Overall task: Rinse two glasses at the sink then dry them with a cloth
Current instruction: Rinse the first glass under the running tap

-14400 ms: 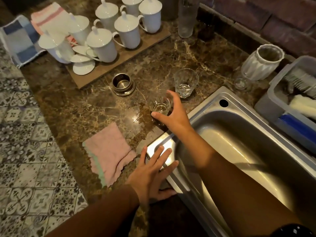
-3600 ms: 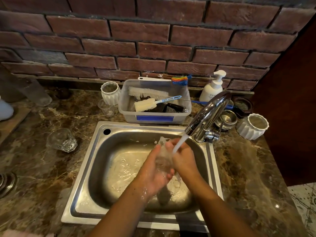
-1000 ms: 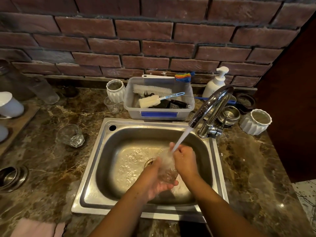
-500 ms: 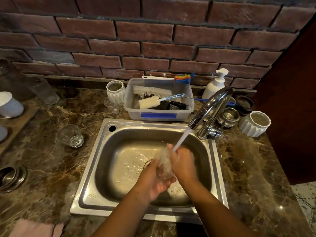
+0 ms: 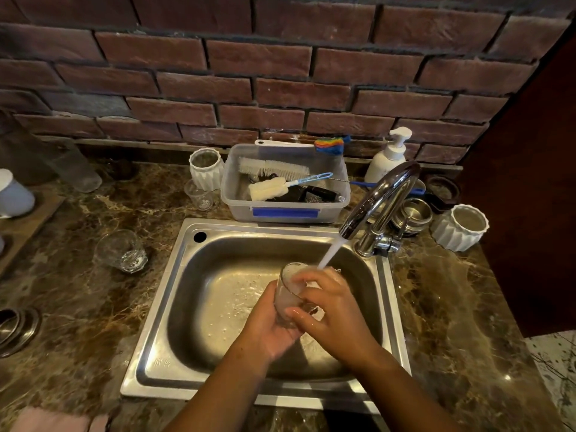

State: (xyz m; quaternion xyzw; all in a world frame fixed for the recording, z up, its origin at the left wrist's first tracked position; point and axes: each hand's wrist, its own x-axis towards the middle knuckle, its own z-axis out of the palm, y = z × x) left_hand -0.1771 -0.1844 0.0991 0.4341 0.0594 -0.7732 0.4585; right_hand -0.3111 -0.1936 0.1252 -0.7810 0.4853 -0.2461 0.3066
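Glass [image 5: 288,295], perhaps full, gripped by left hand [image 5: 268,327] and right hand [image 5: 335,310].

Head camera, down over sink [image 5: 152,338]

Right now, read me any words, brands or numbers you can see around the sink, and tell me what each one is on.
Nothing here can be read clearly.
Sink: a small stamped mark on the front left rim, too blurred to read.
Soap bottle: faint grey print on the front, too small to read.
Tub: a blue strip on the front wall, no text visible on it.
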